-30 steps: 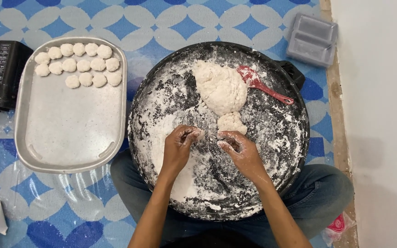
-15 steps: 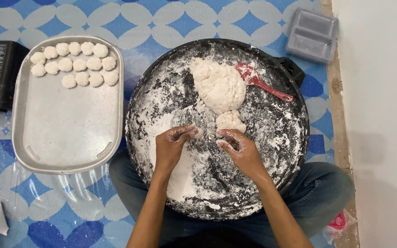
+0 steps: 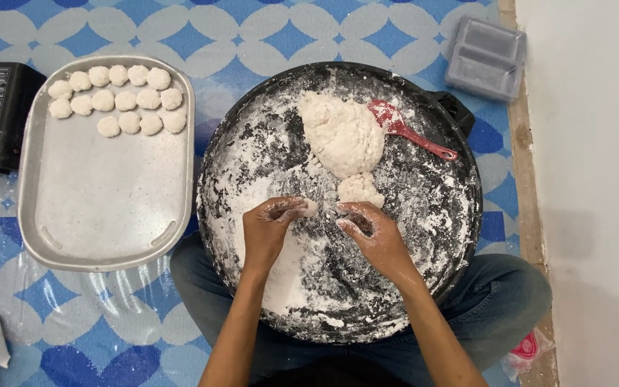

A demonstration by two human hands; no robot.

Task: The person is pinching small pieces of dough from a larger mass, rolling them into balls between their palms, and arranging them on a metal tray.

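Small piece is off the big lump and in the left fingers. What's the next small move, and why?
Probably roll it round between both palms: the left hand pinches a small dough piece, the right hand is beside it, and the tray holds rounded balls.

Small white dough piece (image 3: 310, 208), pinched at the left hand's (image 3: 270, 228) fingertips above the floured black pan (image 3: 460, 215). Large dough mound (image 3: 342, 134) lies upper centre; a smaller lump (image 3: 360, 189) touches its lower edge.
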